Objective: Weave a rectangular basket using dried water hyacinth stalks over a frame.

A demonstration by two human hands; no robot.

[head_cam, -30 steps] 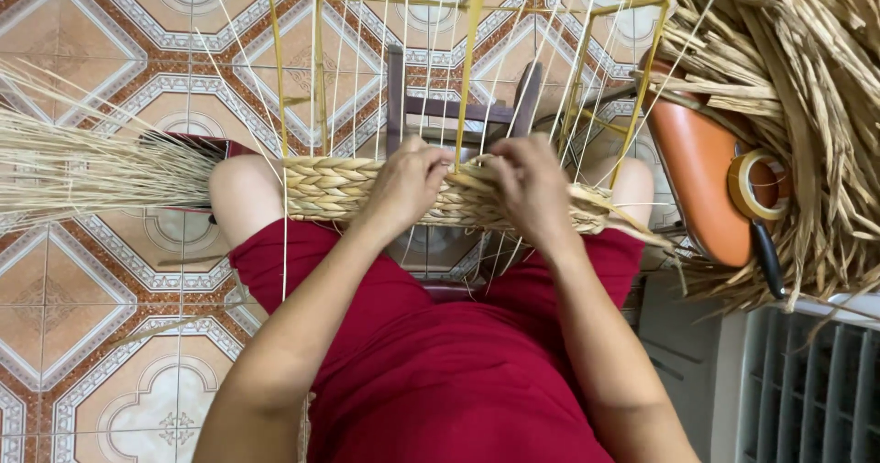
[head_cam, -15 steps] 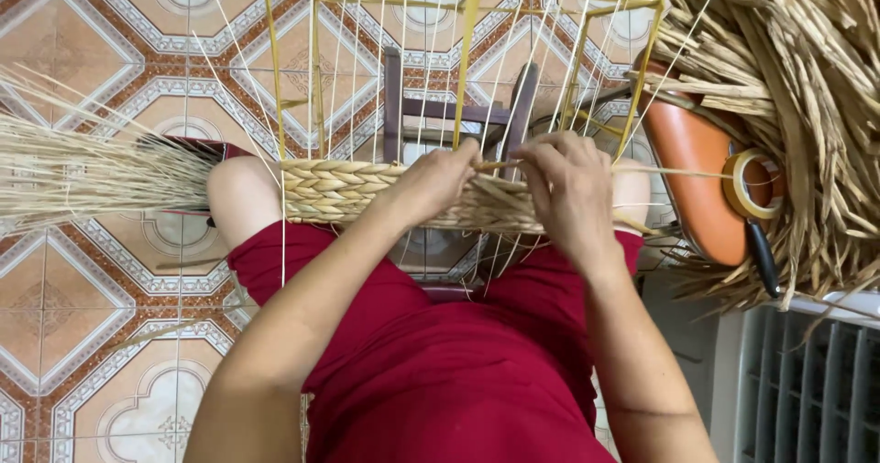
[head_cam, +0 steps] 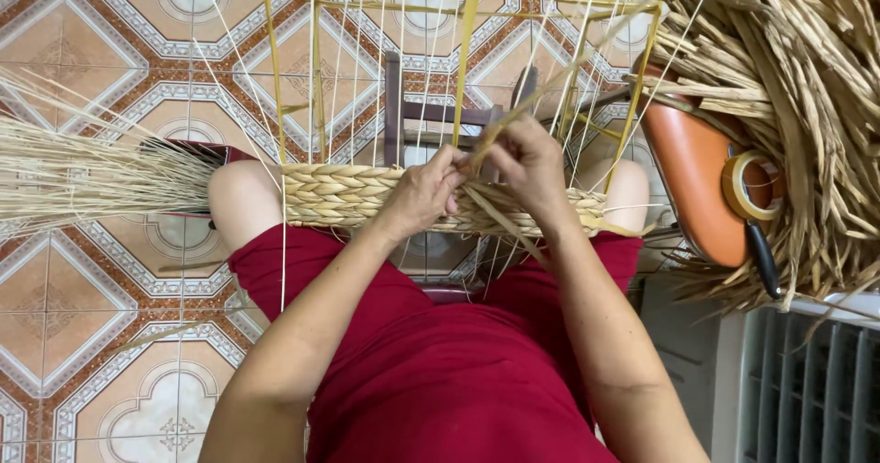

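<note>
A band of woven straw (head_cam: pixel 344 192) stretches across my knees on a yellow frame (head_cam: pixel 463 69) strung with thin white cords. My left hand (head_cam: pixel 423 192) pinches the weave at its middle, fingers closed on the straw. My right hand (head_cam: pixel 532 165) sits just to its right and grips a long pale straw strand (head_cam: pixel 559 78) that rises up and to the right between the cords. The two hands nearly touch. Loose straw ends (head_cam: pixel 92 165) stick out to the left of the band.
A big heap of dried straw (head_cam: pixel 797 105) fills the upper right, lying over an orange stool (head_cam: pixel 692 183) with a tape roll (head_cam: pixel 747 183) and a dark-handled tool (head_cam: pixel 761 259). A white slatted appliance (head_cam: pixel 807 390) stands at lower right. A dark wooden chair frame (head_cam: pixel 440 115) stands behind the loom on patterned floor tiles.
Both hands have drawn together at the middle of the band. My right hand has lifted a straw strand up between the cords.
</note>
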